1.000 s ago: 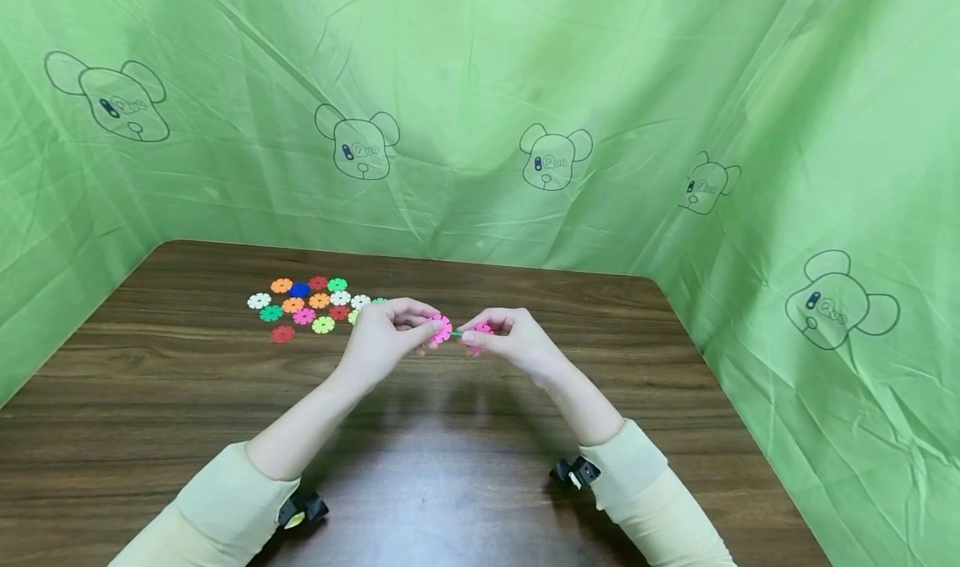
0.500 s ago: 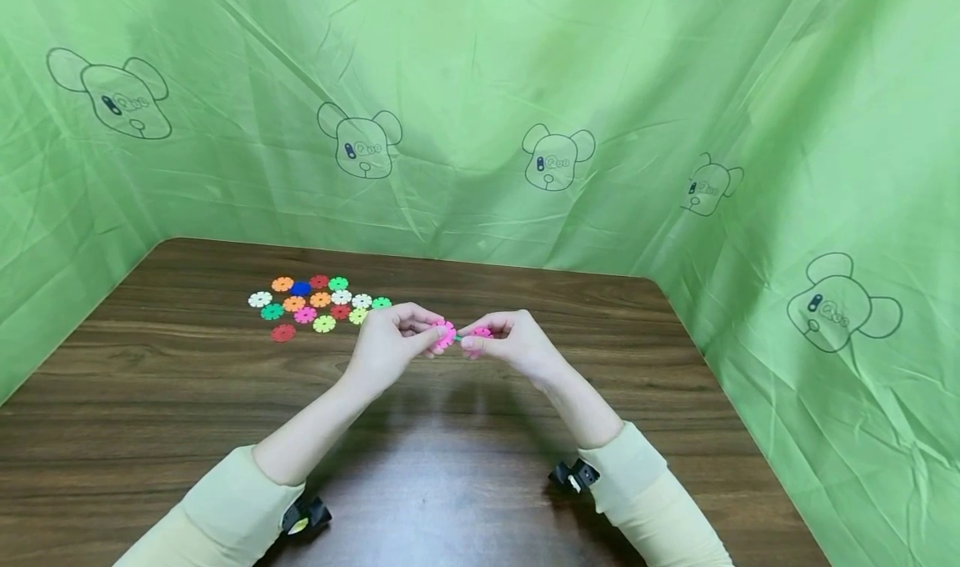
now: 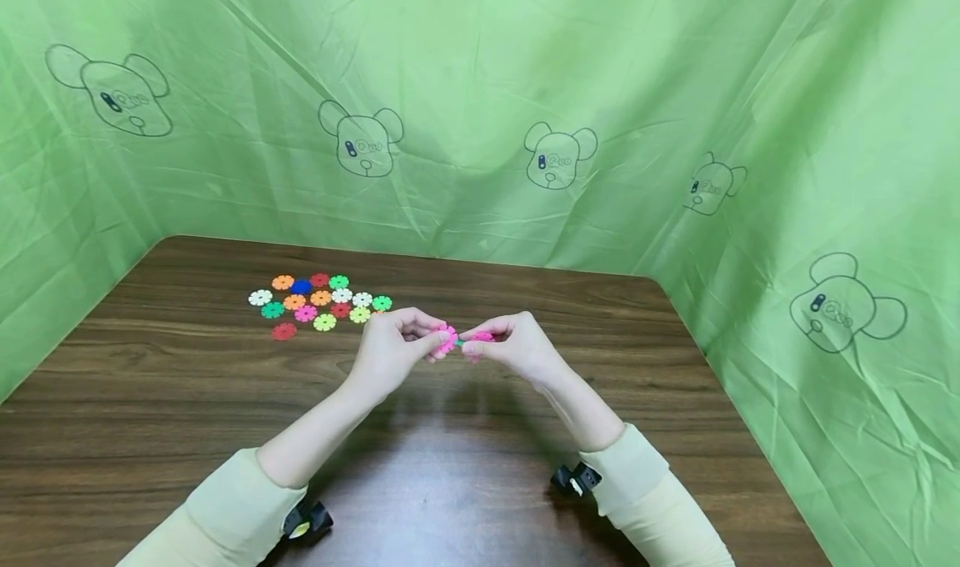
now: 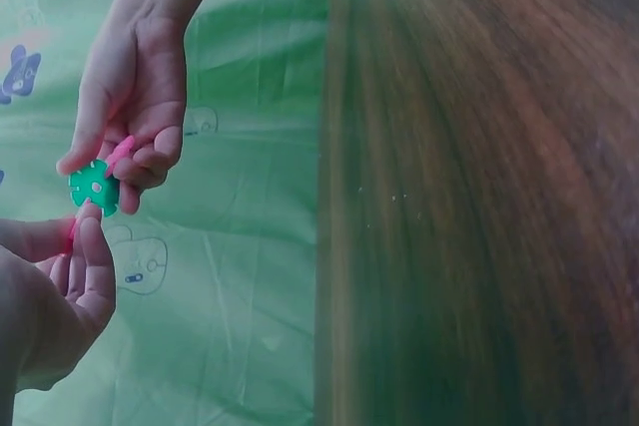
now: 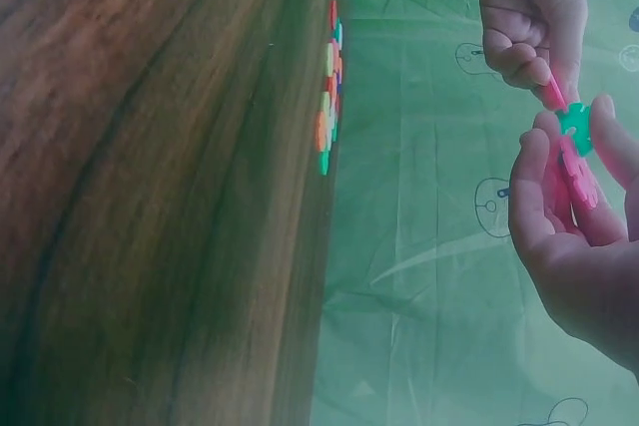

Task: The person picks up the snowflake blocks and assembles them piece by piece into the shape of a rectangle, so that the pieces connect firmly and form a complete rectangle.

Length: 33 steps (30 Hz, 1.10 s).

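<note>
Above the table, my left hand point(image 3: 386, 352) pinches a pink notched plastic disc point(image 3: 448, 339) between thumb and fingers. Facing it, my right hand point(image 3: 521, 348) grips a green notched disc point(image 5: 576, 129) with a second pink disc point(image 5: 579, 179) attached to it at an angle. The green disc lies between the two pink ones, and the left hand's pink disc point(image 5: 555, 94) meets its edge. Fingers partly cover the pieces, so I cannot tell how deeply their slots are engaged. In the left wrist view the green disc point(image 4: 95, 187) shows nearly face-on between both hands' fingertips.
Several loose notched discs, among them a blue one point(image 3: 301, 287), a red one point(image 3: 284, 332) and a white one point(image 3: 260, 298), lie flat on the wooden table point(image 3: 427, 484) left of the hands. Green cloth point(image 3: 465, 67) with printed bear heads hangs behind the table and along its sides.
Both hands have come slightly lower in the head view, and the left hand has shifted a little right, nearer the other. The right hand's pink disc has tilted flatter. The loose discs stay put.
</note>
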Each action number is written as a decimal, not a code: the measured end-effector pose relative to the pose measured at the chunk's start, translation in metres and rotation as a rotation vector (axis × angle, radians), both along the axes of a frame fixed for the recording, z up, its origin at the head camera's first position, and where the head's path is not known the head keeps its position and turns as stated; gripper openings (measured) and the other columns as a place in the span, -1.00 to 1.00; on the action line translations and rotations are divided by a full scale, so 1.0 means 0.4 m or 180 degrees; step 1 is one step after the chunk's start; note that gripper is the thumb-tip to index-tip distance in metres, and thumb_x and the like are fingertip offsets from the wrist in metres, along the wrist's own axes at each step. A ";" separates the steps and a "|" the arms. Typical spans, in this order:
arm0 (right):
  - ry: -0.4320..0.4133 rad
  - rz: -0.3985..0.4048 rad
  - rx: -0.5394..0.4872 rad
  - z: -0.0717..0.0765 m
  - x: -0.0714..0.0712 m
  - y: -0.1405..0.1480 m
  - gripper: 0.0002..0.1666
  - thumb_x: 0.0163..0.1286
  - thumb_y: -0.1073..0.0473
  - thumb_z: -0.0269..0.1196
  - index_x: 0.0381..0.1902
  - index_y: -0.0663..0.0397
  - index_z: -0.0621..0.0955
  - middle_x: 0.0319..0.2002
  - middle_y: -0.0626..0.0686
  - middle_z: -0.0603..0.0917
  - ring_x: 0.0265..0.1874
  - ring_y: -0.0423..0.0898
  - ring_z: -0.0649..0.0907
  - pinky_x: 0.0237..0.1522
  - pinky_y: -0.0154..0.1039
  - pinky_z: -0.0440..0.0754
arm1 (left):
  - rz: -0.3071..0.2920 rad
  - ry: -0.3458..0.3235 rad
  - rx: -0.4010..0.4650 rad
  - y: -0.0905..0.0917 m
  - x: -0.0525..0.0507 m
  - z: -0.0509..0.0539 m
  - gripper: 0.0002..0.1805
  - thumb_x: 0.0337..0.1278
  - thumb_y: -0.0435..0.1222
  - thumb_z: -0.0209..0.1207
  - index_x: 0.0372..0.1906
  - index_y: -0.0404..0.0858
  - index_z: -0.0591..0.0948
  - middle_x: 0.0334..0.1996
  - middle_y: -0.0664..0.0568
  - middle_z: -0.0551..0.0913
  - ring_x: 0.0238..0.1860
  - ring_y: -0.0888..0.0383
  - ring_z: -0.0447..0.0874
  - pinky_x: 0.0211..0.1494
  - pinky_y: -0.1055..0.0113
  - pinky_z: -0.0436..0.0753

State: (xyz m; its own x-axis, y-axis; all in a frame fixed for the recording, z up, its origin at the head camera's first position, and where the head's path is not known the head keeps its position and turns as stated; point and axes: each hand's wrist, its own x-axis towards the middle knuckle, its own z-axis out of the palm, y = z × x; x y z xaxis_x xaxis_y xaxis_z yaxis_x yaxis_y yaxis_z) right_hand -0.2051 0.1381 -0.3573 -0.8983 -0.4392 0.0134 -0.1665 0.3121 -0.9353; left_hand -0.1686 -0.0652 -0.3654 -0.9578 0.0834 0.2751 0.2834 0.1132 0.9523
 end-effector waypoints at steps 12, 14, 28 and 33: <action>-0.0061 -0.0010 -0.0179 0.004 0.027 -0.013 -0.70 0.16 0.28 0.37 -0.17 0.40 0.67 -0.40 0.35 0.71 -0.39 0.09 0.72 -0.23 -0.13 0.68 | 0.0084 -0.0130 0.0064 0.003 0.002 -0.017 -0.88 0.01 -0.39 0.33 -0.32 -0.36 0.69 -0.49 -0.14 0.73 -0.55 0.10 0.70 -0.42 0.14 0.69; -0.0051 -0.0007 -0.0222 0.018 0.037 -0.017 -0.69 0.17 0.29 0.36 -0.18 0.42 0.67 -0.37 0.44 0.67 -0.39 0.13 0.71 -0.20 -0.03 0.67 | 0.0096 -0.0108 0.0054 0.004 -0.001 -0.019 -0.89 0.00 -0.39 0.33 -0.33 -0.35 0.69 -0.49 -0.13 0.73 -0.55 0.10 0.70 -0.42 0.11 0.69; -0.0057 -0.0037 -0.0275 -0.029 0.008 -0.007 -0.70 0.14 0.24 0.40 -0.20 0.33 0.70 -0.44 0.15 0.75 -0.45 -0.10 0.71 -0.21 -0.03 0.68 | 0.0077 0.0027 -0.0084 0.008 -0.001 -0.014 -0.88 0.00 -0.38 0.34 -0.34 -0.36 0.69 -0.51 -0.14 0.72 -0.56 0.03 0.69 -0.47 0.21 0.68; -0.0062 -0.0081 -0.0228 -0.043 0.006 -0.006 -0.70 0.10 0.19 0.43 -0.23 0.27 0.72 -0.49 0.05 0.74 -0.49 -0.16 0.70 -0.21 0.01 0.67 | 0.0093 0.0008 -0.0093 0.010 -0.008 -0.032 -0.90 -0.01 -0.37 0.35 -0.36 -0.32 0.70 -0.53 -0.07 0.72 -0.59 0.13 0.67 -0.50 0.28 0.67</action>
State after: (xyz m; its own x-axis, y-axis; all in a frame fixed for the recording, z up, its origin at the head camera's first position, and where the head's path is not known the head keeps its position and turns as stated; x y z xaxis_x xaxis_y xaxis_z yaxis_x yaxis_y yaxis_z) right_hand -0.2029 0.1357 -0.3745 -0.9096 -0.4147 0.0262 -0.1408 0.2481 -0.9584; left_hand -0.1716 -0.0611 -0.3781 -0.9592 0.0634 0.2754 0.2820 0.1493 0.9477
